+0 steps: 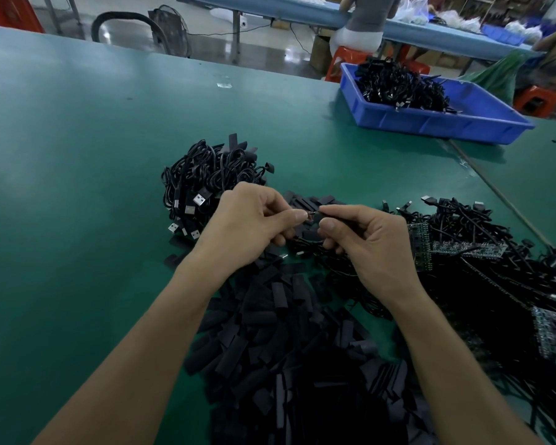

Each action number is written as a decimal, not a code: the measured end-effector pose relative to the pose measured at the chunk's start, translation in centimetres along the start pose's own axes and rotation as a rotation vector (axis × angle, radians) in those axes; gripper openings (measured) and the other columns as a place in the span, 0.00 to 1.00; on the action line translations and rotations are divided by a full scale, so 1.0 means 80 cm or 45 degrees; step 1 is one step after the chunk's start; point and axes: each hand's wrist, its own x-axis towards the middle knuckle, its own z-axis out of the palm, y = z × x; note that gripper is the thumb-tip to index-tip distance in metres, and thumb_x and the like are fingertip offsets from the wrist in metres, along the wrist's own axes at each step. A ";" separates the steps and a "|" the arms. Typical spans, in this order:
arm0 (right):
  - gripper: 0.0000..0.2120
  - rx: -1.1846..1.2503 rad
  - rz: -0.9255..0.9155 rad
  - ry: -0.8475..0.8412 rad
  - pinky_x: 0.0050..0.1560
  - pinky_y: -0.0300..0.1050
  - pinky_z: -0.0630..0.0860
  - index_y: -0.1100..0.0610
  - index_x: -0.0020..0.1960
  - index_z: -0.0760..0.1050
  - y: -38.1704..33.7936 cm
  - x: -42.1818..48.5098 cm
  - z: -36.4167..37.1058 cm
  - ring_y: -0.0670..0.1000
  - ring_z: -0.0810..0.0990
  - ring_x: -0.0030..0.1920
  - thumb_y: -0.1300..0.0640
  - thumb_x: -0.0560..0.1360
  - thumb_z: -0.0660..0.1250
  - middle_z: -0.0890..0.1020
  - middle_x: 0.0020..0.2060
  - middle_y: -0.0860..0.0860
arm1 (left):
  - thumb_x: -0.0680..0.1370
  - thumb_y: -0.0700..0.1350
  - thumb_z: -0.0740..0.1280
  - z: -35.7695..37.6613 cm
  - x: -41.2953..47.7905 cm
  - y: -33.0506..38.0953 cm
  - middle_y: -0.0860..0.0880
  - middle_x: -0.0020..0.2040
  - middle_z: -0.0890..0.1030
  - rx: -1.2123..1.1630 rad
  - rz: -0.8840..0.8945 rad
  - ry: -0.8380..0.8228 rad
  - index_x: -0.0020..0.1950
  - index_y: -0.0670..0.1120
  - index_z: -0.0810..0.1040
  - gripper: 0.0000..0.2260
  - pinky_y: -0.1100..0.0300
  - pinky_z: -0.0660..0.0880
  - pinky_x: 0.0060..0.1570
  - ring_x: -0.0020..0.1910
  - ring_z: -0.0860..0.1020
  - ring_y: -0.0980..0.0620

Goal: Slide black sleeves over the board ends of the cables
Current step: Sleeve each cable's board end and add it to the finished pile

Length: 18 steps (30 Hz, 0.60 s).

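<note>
My left hand (247, 226) and my right hand (369, 245) meet above the middle of the green table (77, 187). Between their fingertips sits the small board end of a cable (311, 216), pinched by my left thumb and fingers. My right hand pinches a black sleeve (341, 214) right beside that end; how far it overlaps the board is hidden. A big heap of loose black sleeves (286, 348) lies under my forearms. A tangle of cables with bare circuit boards (469, 248) lies to the right.
A bundle of black USB cables (206, 184) lies just left of my hands. A blue tray (482, 120) with more black cables stands at the back right. Beyond the table a person sits on a red stool at another bench.
</note>
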 end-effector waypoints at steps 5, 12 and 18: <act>0.09 -0.057 -0.027 0.005 0.41 0.36 0.78 0.43 0.51 0.82 0.001 0.002 0.001 0.45 0.83 0.35 0.56 0.75 0.74 0.85 0.35 0.46 | 0.78 0.48 0.73 0.004 -0.001 0.003 0.55 0.33 0.85 0.045 0.035 -0.042 0.39 0.51 0.83 0.08 0.70 0.73 0.30 0.30 0.82 0.59; 0.09 -0.096 -0.046 0.078 0.37 0.34 0.76 0.43 0.49 0.81 0.003 -0.001 0.003 0.44 0.84 0.35 0.58 0.77 0.71 0.86 0.37 0.44 | 0.80 0.45 0.70 0.004 -0.005 0.008 0.56 0.34 0.84 0.200 0.140 -0.053 0.42 0.50 0.83 0.06 0.69 0.76 0.32 0.32 0.82 0.62; 0.08 -0.042 -0.045 0.082 0.35 0.34 0.76 0.45 0.49 0.82 0.006 -0.001 0.002 0.45 0.84 0.33 0.58 0.77 0.72 0.86 0.36 0.45 | 0.80 0.45 0.70 0.005 -0.007 0.011 0.57 0.34 0.84 0.224 0.169 -0.053 0.42 0.50 0.83 0.07 0.71 0.74 0.32 0.32 0.81 0.63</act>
